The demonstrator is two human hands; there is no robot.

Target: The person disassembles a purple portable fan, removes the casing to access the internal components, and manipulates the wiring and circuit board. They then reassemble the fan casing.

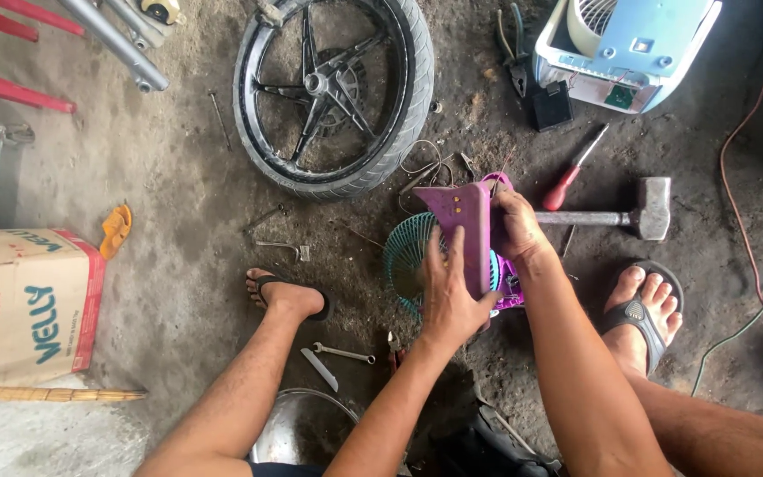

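While both hands close on it, the purple plastic fan body (pixel 467 231) stands upright between them above the teal fan grille (pixel 405 258): the left hand (pixel 449 296) clasps its lower edge, the right hand (pixel 516 225) grips its right side, near the hammer (pixel 629 215).

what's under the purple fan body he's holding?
A teal wire fan grille lies on the dirt floor beneath the purple fan body, showing at its left. Both hands, left and right, cover the rest; the grille's right half is hidden.
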